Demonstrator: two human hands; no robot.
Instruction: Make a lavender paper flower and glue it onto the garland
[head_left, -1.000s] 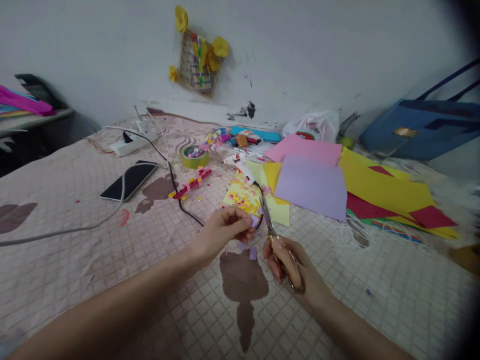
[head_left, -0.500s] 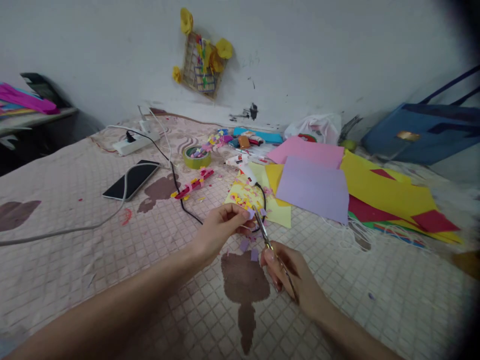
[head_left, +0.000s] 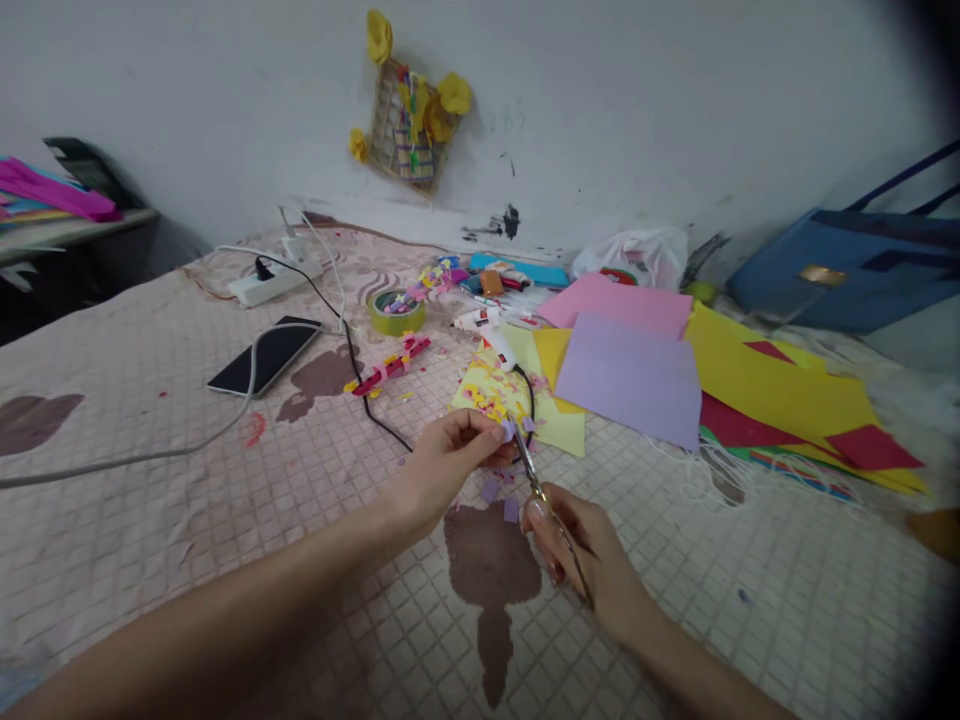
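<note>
My left hand point(head_left: 457, 455) pinches a small piece of purple paper point(head_left: 508, 431) between thumb and fingers. In my right hand point(head_left: 574, 540) is a pair of scissors point(head_left: 531, 468), its blades pointing up and away, right beside the purple piece. Whether the blades touch the paper I cannot tell. Below the hands, small purple scraps point(head_left: 511, 510) lie on the patterned cloth. Just beyond the fingers, yellow and pink paper bits point(head_left: 491, 400) are heaped on a pale yellow sheet point(head_left: 562, 430).
A white glue gun point(head_left: 496, 340) with a black cord lies behind the heap. Purple point(head_left: 630, 375), pink and yellow sheets spread to the right, near white string point(head_left: 720, 475). Leftward are a decorated red stick point(head_left: 390, 370), a tape roll point(head_left: 397, 315), a phone point(head_left: 266, 355) and a power strip point(head_left: 274, 285).
The purple piece at my left fingertips has turned slightly beside the blades. Both hands otherwise keep nearly the same place, and the whole view has shifted a little.
</note>
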